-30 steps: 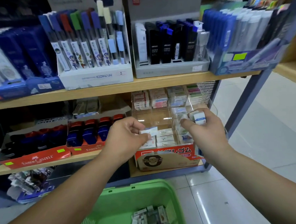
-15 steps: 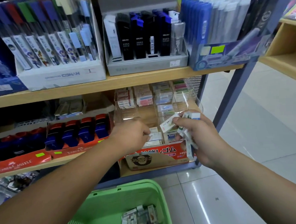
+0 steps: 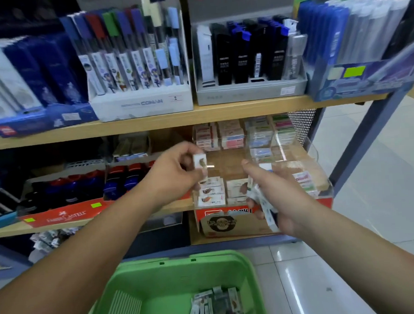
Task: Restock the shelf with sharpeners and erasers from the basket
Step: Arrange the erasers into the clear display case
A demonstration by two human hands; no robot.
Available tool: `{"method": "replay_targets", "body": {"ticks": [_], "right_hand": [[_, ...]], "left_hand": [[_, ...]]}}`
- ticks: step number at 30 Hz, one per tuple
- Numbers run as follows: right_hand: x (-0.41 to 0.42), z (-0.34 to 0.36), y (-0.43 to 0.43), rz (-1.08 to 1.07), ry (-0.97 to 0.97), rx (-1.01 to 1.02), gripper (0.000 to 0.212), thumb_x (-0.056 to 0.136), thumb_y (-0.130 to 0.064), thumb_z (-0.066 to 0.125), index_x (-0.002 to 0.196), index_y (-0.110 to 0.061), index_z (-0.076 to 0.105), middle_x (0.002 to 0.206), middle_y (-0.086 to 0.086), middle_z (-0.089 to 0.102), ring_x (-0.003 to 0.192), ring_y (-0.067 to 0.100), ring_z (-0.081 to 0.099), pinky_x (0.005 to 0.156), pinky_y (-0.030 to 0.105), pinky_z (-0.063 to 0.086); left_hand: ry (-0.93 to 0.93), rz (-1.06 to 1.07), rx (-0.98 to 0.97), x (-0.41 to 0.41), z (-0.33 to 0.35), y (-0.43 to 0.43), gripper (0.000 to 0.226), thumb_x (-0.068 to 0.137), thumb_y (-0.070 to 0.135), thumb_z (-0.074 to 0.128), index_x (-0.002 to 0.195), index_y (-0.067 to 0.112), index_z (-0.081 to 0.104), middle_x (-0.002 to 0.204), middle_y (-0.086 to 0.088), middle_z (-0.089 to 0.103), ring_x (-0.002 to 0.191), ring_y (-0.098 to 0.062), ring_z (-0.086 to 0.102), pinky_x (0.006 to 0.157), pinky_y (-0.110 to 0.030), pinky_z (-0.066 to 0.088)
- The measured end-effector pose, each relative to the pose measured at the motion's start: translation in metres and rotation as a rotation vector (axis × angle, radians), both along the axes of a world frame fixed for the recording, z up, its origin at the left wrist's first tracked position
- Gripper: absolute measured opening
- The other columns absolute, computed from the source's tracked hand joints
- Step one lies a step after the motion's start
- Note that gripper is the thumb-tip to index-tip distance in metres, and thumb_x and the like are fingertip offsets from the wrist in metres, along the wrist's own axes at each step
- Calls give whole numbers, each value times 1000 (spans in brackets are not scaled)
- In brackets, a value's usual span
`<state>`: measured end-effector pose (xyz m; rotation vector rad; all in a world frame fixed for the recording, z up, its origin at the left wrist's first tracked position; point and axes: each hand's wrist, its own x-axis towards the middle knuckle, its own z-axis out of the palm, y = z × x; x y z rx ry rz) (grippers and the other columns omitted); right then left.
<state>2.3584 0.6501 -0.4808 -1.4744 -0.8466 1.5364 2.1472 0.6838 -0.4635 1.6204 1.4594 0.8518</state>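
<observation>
A small white eraser (image 3: 199, 160) is pinched upright in the left grip (image 3: 175, 174), above a stack (image 3: 211, 192) on the lower shelf (image 3: 179, 206). The right grip (image 3: 275, 196) holds a bundle (image 3: 263, 202). More erasers (image 3: 216, 305) lie in the green basket (image 3: 177, 258).

bare forearms (image 3: 86, 247) and hands (image 3: 175, 173)

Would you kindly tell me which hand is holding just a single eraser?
The left hand, pinching one white eraser at the clear display case; the right hand instead grips a whole bundle of erasers.
</observation>
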Motion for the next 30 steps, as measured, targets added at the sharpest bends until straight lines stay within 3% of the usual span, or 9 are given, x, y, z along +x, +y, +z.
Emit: {"method": "replay_targets", "body": {"ticks": [4, 6, 10, 14, 18, 21, 24, 27, 30], "right_hand": [[-3, -6, 3, 3, -76, -50, 86, 81, -66, 77, 148, -23, 46, 91, 8, 76, 50, 18, 56, 44, 25, 42], [-4, -6, 2, 19, -119, -37, 83, 83, -66, 75, 147, -20, 48, 83, 5, 74, 50, 18, 55, 44, 26, 41], [-4, -4, 0, 38, -123, -22, 54, 88, -58, 74, 123, -19, 62, 76, 4, 71, 52, 20, 53, 43, 25, 36], [-3, -7, 1, 36, -67, -43, 83, 83, -68, 74, 145, -18, 50, 82, 6, 75, 53, 20, 55, 44, 25, 40], [-2, -5, 0, 76, -22, -55, 79, 79, -82, 65, 132, -23, 60, 89, 7, 77, 55, 19, 54, 47, 27, 41], [-3, -5, 1, 87, -3, -65, 79, 80, -88, 54, 120, -21, 67, 87, 7, 76, 54, 19, 53, 47, 26, 38], [-6, -4, 0, 68, -45, -70, 79, 84, -89, 46, 115, -21, 70, 85, 10, 77, 52, 21, 52, 47, 25, 37], [-9, -2, -2, 90, -74, -43, 69, 90, -83, 44, 117, -23, 67, 85, 13, 77, 51, 22, 52, 47, 24, 35], [-11, 2, -5, 117, -93, -24, 62, 95, -75, 46, 115, -21, 68, 89, 18, 78, 51, 22, 53, 46, 23, 34]], "left_hand": [[36, 80, 27, -13, -22, 7, 31, 91, 10, 73, 106, 35, 62, 91, -5, 74, 75, -17, 76, 72, -44, 65], [34, 39, 36, -9, -26, 11, 32, 92, 11, 73, 109, 35, 62, 91, -3, 74, 81, -15, 76, 74, -40, 65], [81, 0, 56, -3, -34, 16, 19, 87, 17, 81, 96, 24, 67, 90, 0, 72, 81, -12, 72, 73, -37, 64], [255, -118, 0, -9, -39, 14, 14, 90, 26, 78, 95, 36, 69, 92, 10, 73, 86, -4, 71, 75, -32, 63], [594, -235, 128, -9, -35, 12, 18, 99, 29, 66, 115, 34, 73, 111, 15, 58, 102, -7, 58, 87, -34, 56], [680, -245, 196, -5, -34, 10, 22, 102, 25, 59, 118, 30, 73, 120, 12, 52, 105, -9, 55, 90, -39, 55], [435, -152, 280, 9, -21, 3, 20, 102, 27, 59, 118, 28, 72, 111, 13, 59, 98, -5, 58, 83, -27, 54], [-3, -241, 43, 30, -3, -11, 14, 99, 29, 67, 109, 25, 75, 97, 5, 73, 85, -7, 70, 77, -23, 58], [-112, -242, -44, 35, -6, -15, 18, 96, 11, 71, 114, 11, 72, 96, -15, 75, 75, -18, 73, 67, -25, 60]]}}
